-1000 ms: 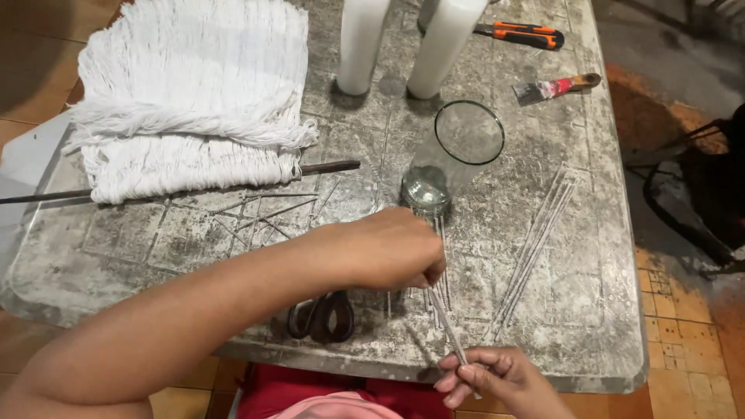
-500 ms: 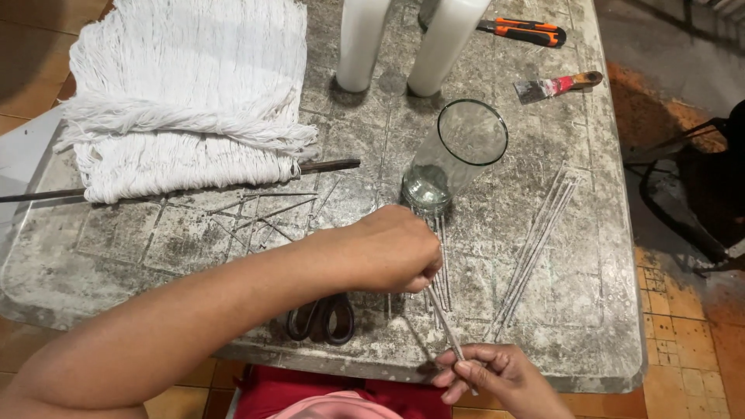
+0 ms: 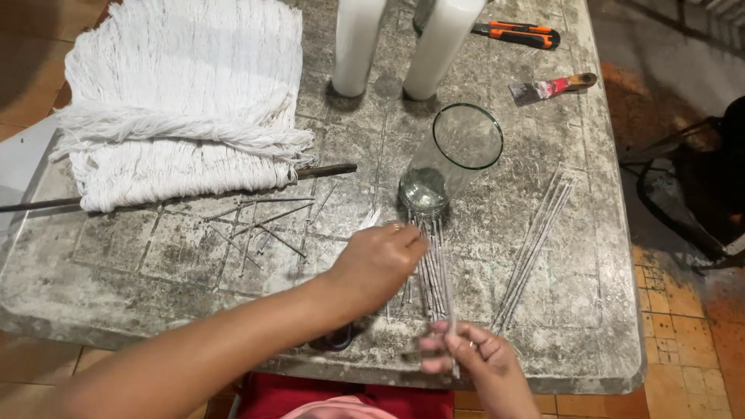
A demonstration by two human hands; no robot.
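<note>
— What do the hands have?

— A bundle of thin white sticks, lying on the grey table just below the clear glass. The left hand rests over their upper part, fingers curled down onto them. The right hand, at the table's near edge, pinches the lower end of one stick between thumb and fingertips.

— And beside that?

— A second set of the same sticks lies apart to the right, slanting. Dark thin rods are scattered to the left.

— Farther out?

— A white string mop head on a dark bar covers the far left. Two white candles stand behind the glass, with an orange utility knife and a small scraper beyond them.
</note>
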